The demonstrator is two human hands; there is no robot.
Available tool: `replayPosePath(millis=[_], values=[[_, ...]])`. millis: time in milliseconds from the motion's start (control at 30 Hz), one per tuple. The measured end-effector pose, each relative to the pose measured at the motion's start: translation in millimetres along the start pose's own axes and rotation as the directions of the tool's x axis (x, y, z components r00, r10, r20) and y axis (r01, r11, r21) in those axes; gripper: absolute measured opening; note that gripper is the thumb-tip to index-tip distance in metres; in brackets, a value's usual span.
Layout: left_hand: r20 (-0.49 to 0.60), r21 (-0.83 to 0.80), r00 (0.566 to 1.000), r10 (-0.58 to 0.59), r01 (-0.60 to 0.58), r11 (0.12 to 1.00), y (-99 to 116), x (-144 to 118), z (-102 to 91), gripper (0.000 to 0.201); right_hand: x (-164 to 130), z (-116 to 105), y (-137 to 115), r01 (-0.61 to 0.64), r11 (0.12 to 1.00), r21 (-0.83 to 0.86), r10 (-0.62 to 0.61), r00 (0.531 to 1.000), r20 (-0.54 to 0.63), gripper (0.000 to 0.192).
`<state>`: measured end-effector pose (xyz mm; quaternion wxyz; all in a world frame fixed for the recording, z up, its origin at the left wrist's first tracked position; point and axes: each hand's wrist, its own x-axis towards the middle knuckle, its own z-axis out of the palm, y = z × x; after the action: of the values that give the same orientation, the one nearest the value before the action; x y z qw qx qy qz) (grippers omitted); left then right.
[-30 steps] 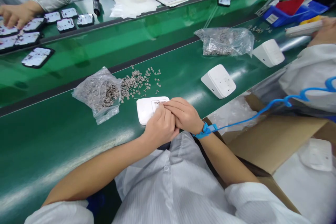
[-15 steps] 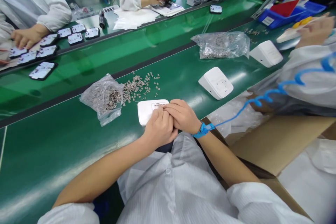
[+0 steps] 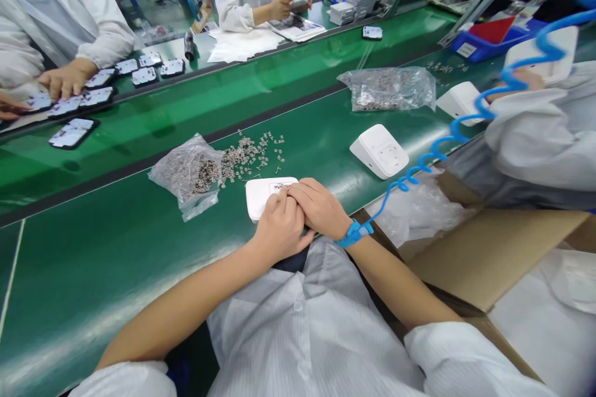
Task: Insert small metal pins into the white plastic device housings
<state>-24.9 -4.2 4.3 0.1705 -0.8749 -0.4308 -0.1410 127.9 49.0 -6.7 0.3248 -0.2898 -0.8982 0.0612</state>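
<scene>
Now, white housing (image 3: 257,196): on the green bench (image 3: 116,248) near its close edge, partly covered by both hands; smooth, rounded at the corners, with an inset rectangular panel where small metallic pieces show.
Left hand (image 3: 282,223): fingers bent together over the housing's panel; what they pinch, if anything, cannot be seen.
Right hand (image 3: 321,208): fingertips meeting the left's above the housing's right end; I cannot tell its grip either.
Clear bag (image 3: 189,170): left of the housing and beyond it, crumpled, full of small metal parts, with loose parts (image 3: 249,156) spread beside it.
Second bag (image 3: 391,90): right of the housing, farther off, also clear, metal parts inside.
Carton (image 3: 503,254): right of the housing, below bench level, flap open, whitish sheeting (image 3: 544,304) within.
Blue bin (image 3: 487,53): far right beyond the housing, holding a red piece (image 3: 493,30).
</scene>
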Motion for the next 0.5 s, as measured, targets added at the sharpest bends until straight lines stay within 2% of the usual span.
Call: replayPosePath(millis=[133,233,267,333,400,467,500], values=[[-0.014,0.001,1.0,-0.012,0.012,1.0,-5.1,-3.6,-6.5,0.046,-1.3,-5.9,-4.6,-0.1,0.978,0.186,0.116,0.99,-0.078,0.027],[-0.011,0.052,0.999,-0.038,0.039,0.998,-15.4,-29.0,-22.4,0.035,-13.7,-23.3,5.6,-0.175,0.931,0.321,0.247,0.948,-0.2,0.023],[-0.001,0.079,0.998,-0.056,0.056,0.995,-20.4,-43.0,-29.8,0.033,-21.0,-31.2,13.8,-0.209,0.935,0.285,0.284,0.925,-0.253,0.021],[0.009,0.129,0.996,-0.094,0.092,0.987,-33.1,-76.8,-46.8,0.027,-39.6,-47.1,37.5,-0.331,0.941,0.063,0.33,0.864,-0.381,0.018],[-0.005,0.164,0.99,-0.14,0.139,0.977,-51.2,-115.1,-64.6,0.019,-60.7,-59.0,66.7,-0.5,0.834,-0.234,0.357,0.811,-0.463,0.026],[-0.007,0.183,0.988,-0.155,0.153,0.971,-76.4,-155.0,-81.8,0.01,-78.9,-63.3,92.7,-0.599,0.705,-0.38,0.428,0.786,-0.447,0.044],[0.002,0.188,0.989,-0.146,0.143,0.972,-91.5,-174.9,-89.8,0.01,-85.5,-62.5,101.6,-0.612,0.674,-0.412,0.456,0.785,-0.42,0.048]])
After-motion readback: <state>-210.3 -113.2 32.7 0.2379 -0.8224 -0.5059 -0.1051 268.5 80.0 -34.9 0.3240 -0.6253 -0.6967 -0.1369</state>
